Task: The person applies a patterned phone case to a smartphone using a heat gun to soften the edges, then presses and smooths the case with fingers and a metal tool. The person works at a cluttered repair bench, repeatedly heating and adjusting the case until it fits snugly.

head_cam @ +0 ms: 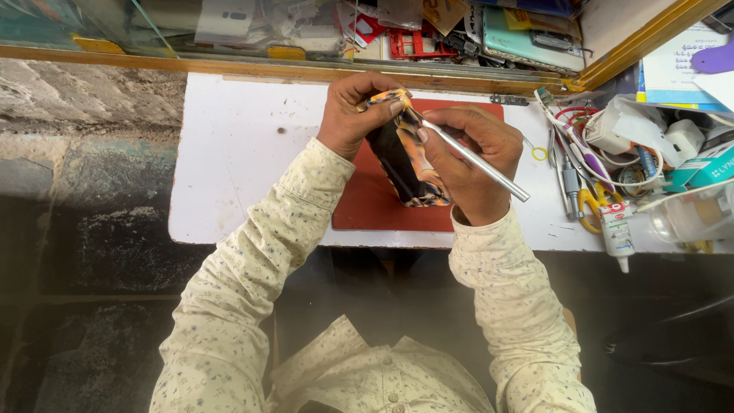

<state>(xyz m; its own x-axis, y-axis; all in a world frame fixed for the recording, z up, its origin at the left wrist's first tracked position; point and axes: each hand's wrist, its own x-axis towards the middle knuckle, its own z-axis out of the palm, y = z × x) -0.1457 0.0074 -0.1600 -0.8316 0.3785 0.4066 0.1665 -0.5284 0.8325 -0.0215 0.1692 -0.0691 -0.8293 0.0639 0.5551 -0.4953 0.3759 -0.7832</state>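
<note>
Setting: white worktable [229, 160] set against a glass-fronted wooden counter [306, 65], with a dark stone wall and floor off at 9 o'clock.
Mat: a red-brown mat [367, 203] lies on the table at centre, partly covered by both hands.
Phone: a phone in a black and orange patterned case [404, 160] is held above the mat, tilted, its upper end toward 12 o'clock and its lower end toward 5 o'clock.
Left hand: the left hand [353, 115] grips the phone's upper end, fingers curled over the top edge, thumb pressed on the corner.
Right hand: the right hand [474, 160] is closed round a thin silver tool [478, 162], held like a pen; the same hand also steadies the phone's lower side.
Tool: its tip meets the phone's edge near the upper corner, just beside the left thumb; its free end points toward 4 o'clock, past the wrist.
Sleeves: both arms wear a cream shirt with small dots [252, 275], coming in from 6 o'clock.
Clutter at 3 o'clock: tweezers and slim tools [567, 180], yellow-handled scissors [587, 208], a small white glue tube [616, 233], coiled white cables and chargers [623, 134], and a clear plastic tub [692, 214], all well apart from the phone.
Counter at 12 o'clock: loose phone parts, a red frame [417, 42] and a pale green phone back [520, 42] behind glass.
</note>
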